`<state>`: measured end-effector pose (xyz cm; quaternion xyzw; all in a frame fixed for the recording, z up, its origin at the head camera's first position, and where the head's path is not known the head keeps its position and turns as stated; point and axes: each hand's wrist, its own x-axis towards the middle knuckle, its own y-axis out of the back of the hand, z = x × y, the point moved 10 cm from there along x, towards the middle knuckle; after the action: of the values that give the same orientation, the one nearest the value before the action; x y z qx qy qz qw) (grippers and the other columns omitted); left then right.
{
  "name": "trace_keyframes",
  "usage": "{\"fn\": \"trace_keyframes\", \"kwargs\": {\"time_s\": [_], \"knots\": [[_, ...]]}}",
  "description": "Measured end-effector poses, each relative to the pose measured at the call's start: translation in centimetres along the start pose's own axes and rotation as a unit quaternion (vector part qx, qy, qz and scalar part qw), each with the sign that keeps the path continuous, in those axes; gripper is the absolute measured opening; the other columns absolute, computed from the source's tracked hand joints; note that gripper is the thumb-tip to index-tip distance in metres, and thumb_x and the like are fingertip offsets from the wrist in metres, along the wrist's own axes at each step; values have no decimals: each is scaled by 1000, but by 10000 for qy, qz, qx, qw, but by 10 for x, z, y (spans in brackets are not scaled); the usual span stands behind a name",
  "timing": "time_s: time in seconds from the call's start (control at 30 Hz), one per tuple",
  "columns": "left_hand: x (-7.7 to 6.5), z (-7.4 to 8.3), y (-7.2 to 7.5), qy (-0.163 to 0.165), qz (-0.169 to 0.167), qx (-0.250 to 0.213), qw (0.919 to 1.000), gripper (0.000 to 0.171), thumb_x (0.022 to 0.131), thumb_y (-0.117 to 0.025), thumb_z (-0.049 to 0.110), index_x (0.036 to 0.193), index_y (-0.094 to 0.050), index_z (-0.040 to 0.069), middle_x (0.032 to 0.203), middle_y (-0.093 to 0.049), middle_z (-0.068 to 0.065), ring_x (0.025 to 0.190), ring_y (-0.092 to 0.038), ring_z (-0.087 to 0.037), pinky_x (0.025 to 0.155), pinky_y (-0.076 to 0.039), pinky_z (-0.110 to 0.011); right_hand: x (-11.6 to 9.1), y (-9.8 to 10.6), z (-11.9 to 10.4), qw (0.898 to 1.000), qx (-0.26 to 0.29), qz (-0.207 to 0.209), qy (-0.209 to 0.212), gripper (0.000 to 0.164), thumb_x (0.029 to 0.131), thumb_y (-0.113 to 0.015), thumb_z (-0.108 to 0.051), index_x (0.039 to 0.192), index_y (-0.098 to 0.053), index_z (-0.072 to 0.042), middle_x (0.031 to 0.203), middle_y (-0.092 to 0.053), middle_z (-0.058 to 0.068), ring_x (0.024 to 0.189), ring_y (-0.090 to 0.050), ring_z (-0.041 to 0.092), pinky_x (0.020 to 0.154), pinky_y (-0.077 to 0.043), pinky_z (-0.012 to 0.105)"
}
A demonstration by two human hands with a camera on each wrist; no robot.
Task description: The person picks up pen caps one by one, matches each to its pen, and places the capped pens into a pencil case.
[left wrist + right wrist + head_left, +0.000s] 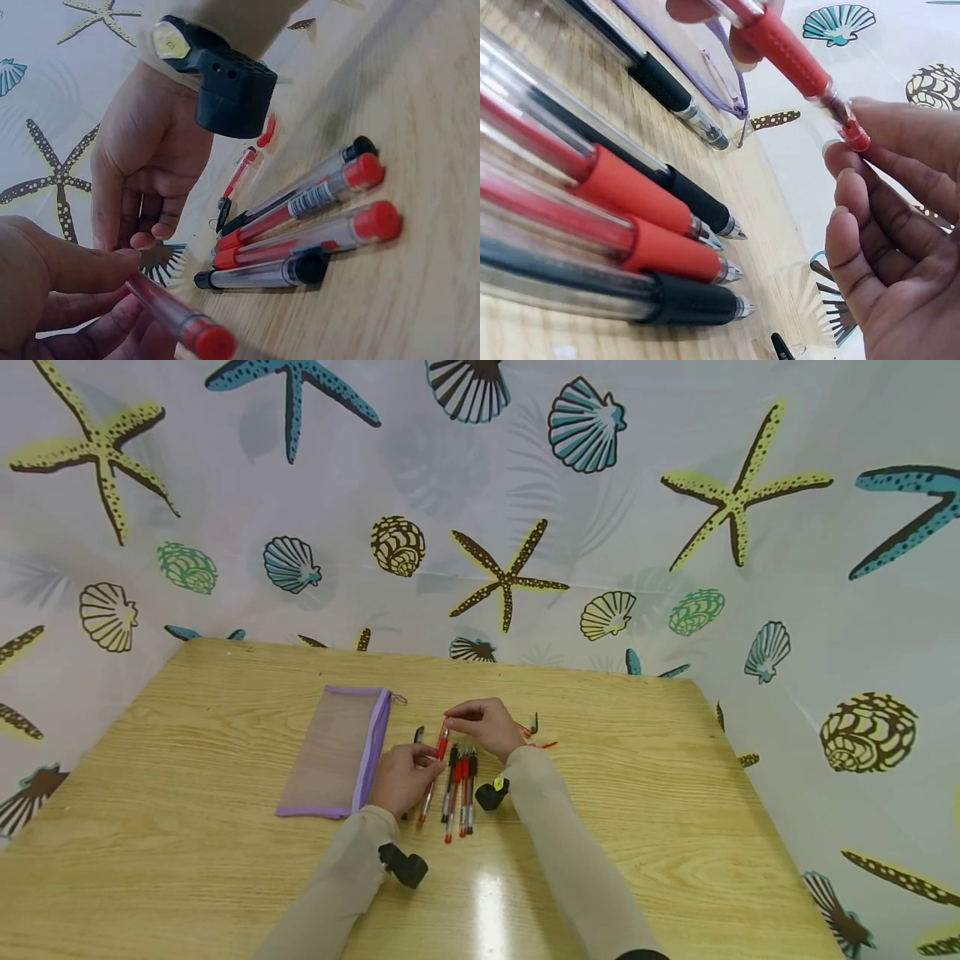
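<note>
My left hand [405, 777] grips a red gel pen [787, 52] by its clear barrel, tip pointing away from me. At that tip, my right hand [487, 727] pinches a small red pen cap [855, 139] between thumb and forefinger; the cap overlaps the metal point in the right wrist view. Several uncapped red and black pens [463, 789] lie side by side on the table between the forearms, tips facing away. Another black pen [664, 86] lies on the left hand's far side, partly hidden by it in the head view.
A mesh pouch with purple edging [378, 727] lies flat left of the hands on the wooden table [637, 793]. Loose red caps [543, 745] and a black cap [534, 722] lie beyond the right wrist. A patterned cloth [450, 485] hangs behind the table.
</note>
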<state>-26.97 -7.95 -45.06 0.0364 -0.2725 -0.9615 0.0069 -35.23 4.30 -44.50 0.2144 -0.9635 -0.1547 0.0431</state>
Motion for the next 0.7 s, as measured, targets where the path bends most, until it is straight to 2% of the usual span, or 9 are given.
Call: {"fn": "trace_keyframes", "kwargs": {"time_s": [0.2,0.37,0.5,0.7], "knots": [[3,-1,2,1,65,510,9987,31,87,-71,14,115,-68,-1,89,-71,-8,71,-64,-16,63,-52,-33,11,-10,-3,9978,-503,-429,46,27,91,-66,-12,113,-68,4,107,-69,12,96,-64,21,87,-51,36],[5,-1,3,32,131,976,9951,32,87,-71,15,115,-68,-1,86,-71,-6,68,-64,-15,63,-53,-34,20,-16,-4,9913,-1095,-723,62,24,92,-66,-12,110,-70,3,104,-70,11,92,-65,20,83,-52,33],[5,1,5,-16,187,1362,9905,30,87,-71,16,112,-69,-1,84,-71,-5,67,-64,-15,64,-54,-35,27,-22,-1,9844,-1486,-942,-65,22,92,-66,-14,109,-72,-1,102,-71,8,91,-64,17,81,-52,32],[7,1,4,-44,158,1870,9822,26,86,-71,15,108,-71,1,83,-72,-3,74,-67,-19,69,-54,-39,32,-28,6,9774,-1702,-1238,-221,19,92,-66,-13,107,-73,-3,104,-71,8,96,-64,18,85,-51,33]]}}
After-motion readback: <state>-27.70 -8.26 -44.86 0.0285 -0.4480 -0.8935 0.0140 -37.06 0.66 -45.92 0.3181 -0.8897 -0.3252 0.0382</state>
